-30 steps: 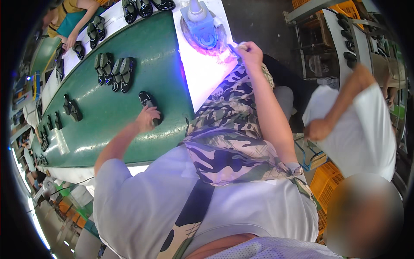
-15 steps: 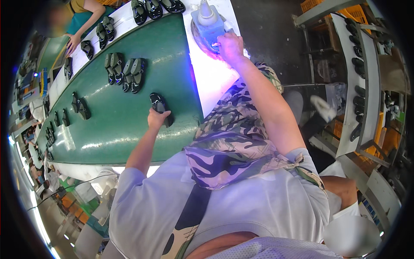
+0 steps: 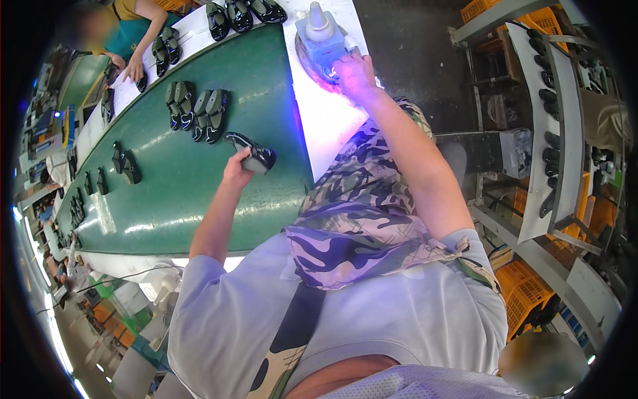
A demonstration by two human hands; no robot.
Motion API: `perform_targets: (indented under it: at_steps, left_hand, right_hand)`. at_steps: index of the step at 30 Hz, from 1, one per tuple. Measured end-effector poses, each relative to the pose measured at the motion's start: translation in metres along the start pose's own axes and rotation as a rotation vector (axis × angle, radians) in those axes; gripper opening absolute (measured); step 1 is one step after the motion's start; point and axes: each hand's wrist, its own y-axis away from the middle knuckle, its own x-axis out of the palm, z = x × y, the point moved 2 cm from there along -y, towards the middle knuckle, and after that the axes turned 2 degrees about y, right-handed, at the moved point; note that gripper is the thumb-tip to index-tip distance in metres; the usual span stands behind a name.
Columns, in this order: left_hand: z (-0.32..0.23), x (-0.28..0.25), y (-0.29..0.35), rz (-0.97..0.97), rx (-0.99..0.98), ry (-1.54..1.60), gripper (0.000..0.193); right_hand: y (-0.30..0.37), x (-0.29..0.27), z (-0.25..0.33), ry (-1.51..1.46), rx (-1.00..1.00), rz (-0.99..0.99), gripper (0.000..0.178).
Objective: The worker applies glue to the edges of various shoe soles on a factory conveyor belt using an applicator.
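My left hand [image 3: 238, 167] is closed round a glossy black shoe [image 3: 260, 158], holding it tilted over the green table surface [image 3: 219, 199]. My right hand [image 3: 357, 74], with its fingers curled, is at the side of a bluish see-through container [image 3: 322, 45] with a pale cone-shaped top. Whatever those fingers hold is hidden. The container stands on a round base on a brightly lit white board [image 3: 329, 126]. Beyond the held shoe, a pair of black shoes [image 3: 211, 116] lies on the green surface, with another pair [image 3: 179, 105] beside it.
More black shoes [image 3: 124, 163] are spread along the green surface to the left. Several stand on the white ledge [image 3: 193, 30] at the far side, where a co-worker's hand [image 3: 135, 70] touches one. At the right is a rack [image 3: 535, 206] of shoes, with an orange crate [image 3: 525, 292] below.
My left hand has turned the shoe from pointing away to lying crosswise. The co-worker's hands have shifted along the ledge. A person's leg at the right is out of view.
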Motion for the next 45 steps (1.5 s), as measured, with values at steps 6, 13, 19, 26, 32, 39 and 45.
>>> perform_targets:
  at_steps: [6,13,19,26,32,39,45]
  left_hand:
    - [-0.004,0.123,0.013,0.210,0.009,0.249,0.044]
    - [-0.028,0.198,0.025,0.368,0.736,-0.477,0.058]
    - [-0.043,0.243,0.071,0.513,1.482,-1.031,0.060]
    - [-0.048,0.265,0.100,0.767,1.658,-1.137,0.049]
    - [-0.050,0.271,0.112,0.802,1.746,-1.225,0.051]
    - [-0.045,0.278,0.109,0.729,1.683,-1.260,0.047]
    - [-0.040,0.278,0.105,0.631,1.618,-1.431,0.060]
  right_hand:
    - [0.003,0.006,-0.018,-0.243,0.705,0.312,0.017]
    - [0.028,-0.031,-0.034,-0.697,0.931,0.123,0.019]
    - [0.032,-0.085,0.003,-1.390,0.724,-0.068,0.016]
    - [0.022,-0.126,0.041,-1.456,0.521,-0.105,0.017]
    - [0.020,-0.142,0.053,-1.491,0.471,-0.149,0.020]
    - [0.031,-0.144,0.068,-1.704,0.557,0.013,0.021]
    - [0.034,-0.156,0.069,-1.676,0.500,0.051,0.020]
